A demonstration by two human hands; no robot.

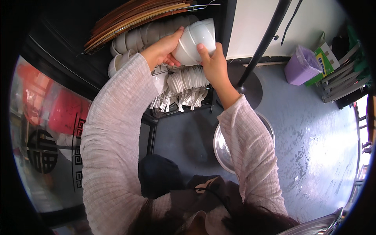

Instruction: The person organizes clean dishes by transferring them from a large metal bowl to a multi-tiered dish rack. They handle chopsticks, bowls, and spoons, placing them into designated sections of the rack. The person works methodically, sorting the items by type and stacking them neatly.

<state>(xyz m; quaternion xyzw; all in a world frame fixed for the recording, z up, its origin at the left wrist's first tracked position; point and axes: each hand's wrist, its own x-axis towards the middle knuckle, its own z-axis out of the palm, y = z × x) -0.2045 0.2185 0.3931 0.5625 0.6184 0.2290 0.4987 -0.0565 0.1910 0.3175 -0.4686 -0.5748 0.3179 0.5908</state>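
Between my two hands is a short nested stack of white bowls (pixel 194 44), tipped on its side. My left hand (pixel 166 48) holds the stack's left end, thumb on top and fingers below. On the right, my right hand (pixel 213 63) grips the rim end with the thumb across the outer wall. Rows of nested bowls (pixel 133 39) lie behind and left of my left hand on a wire rack shelf. Below my hands, stacked small white dishes (pixel 188 78) stand on the lower tier. White spoons (pixel 167 102) hang with their handles outward under them.
Brown trays or boards (pixel 138 19) lie on the top tier. A black pole on a round base (pixel 249 88) stands right of the rack. A metal basin (pixel 220 144) sits on the floor beneath my right arm. Farther right are a lilac bin (pixel 299 69) and a green box (pixel 324 63).
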